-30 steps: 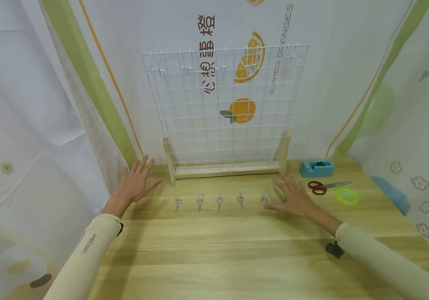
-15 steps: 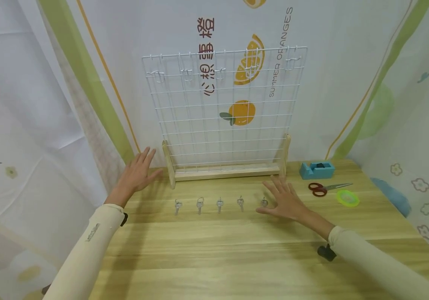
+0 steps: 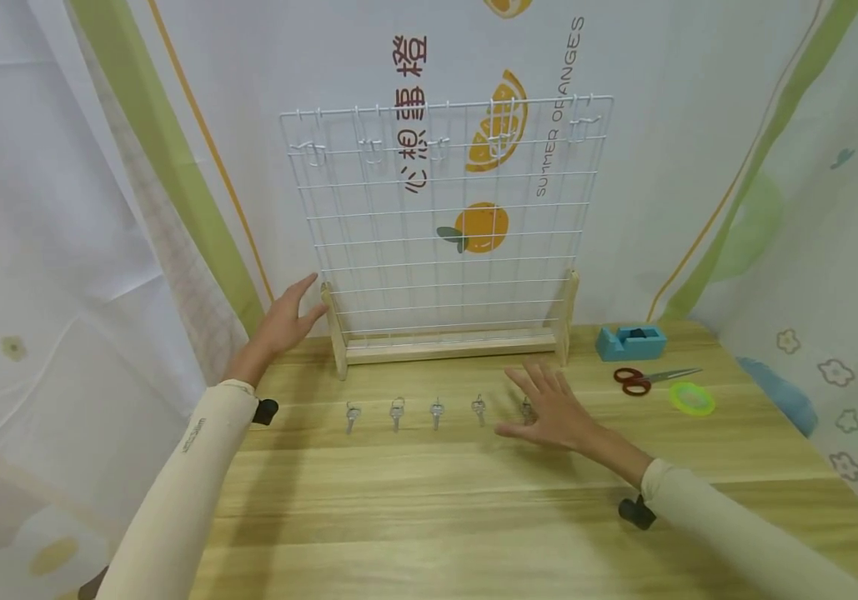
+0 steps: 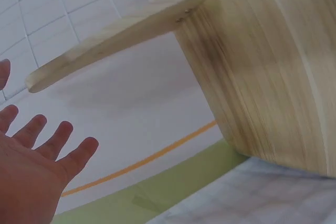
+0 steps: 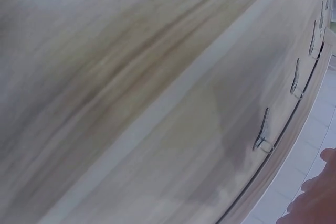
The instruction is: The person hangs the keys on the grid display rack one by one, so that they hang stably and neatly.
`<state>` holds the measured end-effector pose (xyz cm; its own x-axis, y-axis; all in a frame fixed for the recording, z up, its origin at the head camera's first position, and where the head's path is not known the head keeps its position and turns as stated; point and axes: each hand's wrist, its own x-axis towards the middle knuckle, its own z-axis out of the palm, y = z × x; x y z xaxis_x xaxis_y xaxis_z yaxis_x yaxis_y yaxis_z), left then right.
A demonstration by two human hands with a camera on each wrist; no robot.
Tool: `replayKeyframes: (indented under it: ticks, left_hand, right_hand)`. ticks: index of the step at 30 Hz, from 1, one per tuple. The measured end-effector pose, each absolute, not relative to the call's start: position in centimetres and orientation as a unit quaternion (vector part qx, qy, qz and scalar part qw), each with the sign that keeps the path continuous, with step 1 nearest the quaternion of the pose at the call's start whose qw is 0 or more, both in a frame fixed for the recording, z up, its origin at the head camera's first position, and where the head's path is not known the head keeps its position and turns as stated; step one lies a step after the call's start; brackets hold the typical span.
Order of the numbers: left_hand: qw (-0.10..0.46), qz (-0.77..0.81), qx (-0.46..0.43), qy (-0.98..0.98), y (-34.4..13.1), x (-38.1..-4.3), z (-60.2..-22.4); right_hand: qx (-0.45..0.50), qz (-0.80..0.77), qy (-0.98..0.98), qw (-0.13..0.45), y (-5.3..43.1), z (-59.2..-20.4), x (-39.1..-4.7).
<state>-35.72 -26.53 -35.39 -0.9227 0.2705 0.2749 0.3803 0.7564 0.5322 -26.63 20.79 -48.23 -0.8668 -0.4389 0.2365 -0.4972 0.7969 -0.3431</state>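
Note:
Several silver keys with small rings lie in a row on the wooden table, from the leftmost key [image 3: 352, 416] to the rightmost key [image 3: 526, 410], which my right hand [image 3: 552, 412] partly covers. That hand hovers with its fingers spread; in the right wrist view a key [image 5: 263, 132] lies on the tabletop, apart from the fingers. My left hand [image 3: 283, 323] reaches beside the left wooden upright [image 3: 335, 332] of a white wire grid rack [image 3: 447, 208]. In the left wrist view its fingers [image 4: 79, 156] are extended, with a gap to the upright.
White hooks [image 3: 371, 150] hang along the grid's top. At the right lie a blue tape dispenser [image 3: 631, 342], red-handled scissors [image 3: 636, 382] and a yellow-green ring-shaped item [image 3: 692, 398]. Printed curtains [image 3: 624, 250] enclose the table [image 3: 429, 508] at the back and sides.
My left hand has risen and moved right toward the rack's left upright. My right hand has shifted left, over the rightmost key. The keys stay in their row.

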Motion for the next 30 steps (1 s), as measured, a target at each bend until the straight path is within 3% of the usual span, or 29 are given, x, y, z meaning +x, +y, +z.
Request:
replayKeyframes:
  ticks: [10, 30]
  left_hand:
    - [0.139, -0.403, -0.146, -0.892, -25.6, -37.0, -34.6]
    - [0.145, -0.475, -0.097, -0.862, -24.8, -39.0, -34.0]
  right_hand:
    - [0.266, 0.198, -0.941, 0.074, 19.1, -48.3, -26.1]
    - [0.296, 0.202, -0.930, 0.085, 17.1, -47.8, -26.5]
